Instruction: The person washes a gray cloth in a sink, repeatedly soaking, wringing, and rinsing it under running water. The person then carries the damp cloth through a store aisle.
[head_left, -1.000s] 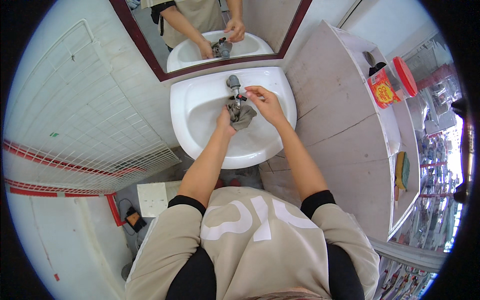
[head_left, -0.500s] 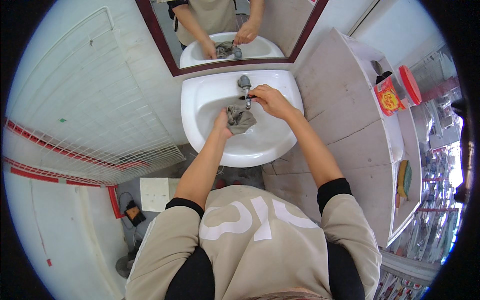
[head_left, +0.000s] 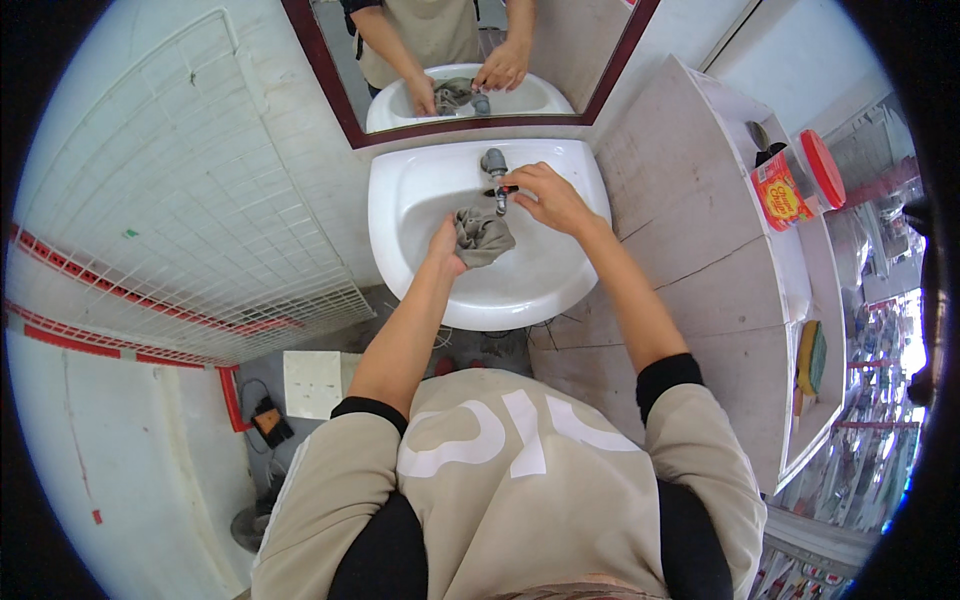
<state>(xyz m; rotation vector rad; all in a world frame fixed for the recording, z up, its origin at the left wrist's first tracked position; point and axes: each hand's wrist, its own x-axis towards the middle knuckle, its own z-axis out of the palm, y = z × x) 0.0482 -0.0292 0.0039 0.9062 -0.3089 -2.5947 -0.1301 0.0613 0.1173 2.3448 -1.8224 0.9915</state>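
A bunched grey-green cloth (head_left: 484,238) lies in my left hand (head_left: 446,246), which grips its left side over the basin of the white sink (head_left: 392,255). Just below and beside it is the spout of a metal tap (head_left: 501,203) with a small dark handle. My right hand (head_left: 549,197) is at the tap's right side, its fingertips at the handle and its thumb held apart from the fingers. Whether a fingertip still touches the handle is hard to make out. No stream of water can be made out from the spout.
A dark-framed mirror (head_left: 360,125) hangs right behind the sink. On the right stands a shelf unit (head_left: 700,270) holding a red-lidded jar (head_left: 820,170) and a yellow-green sponge (head_left: 810,357). A white wire rack (head_left: 250,210) leans at the left.
The right hand's fingers have loosened from a pinch at the tap handle and spread apart. The left hand keeps the cloth in nearly the same place.
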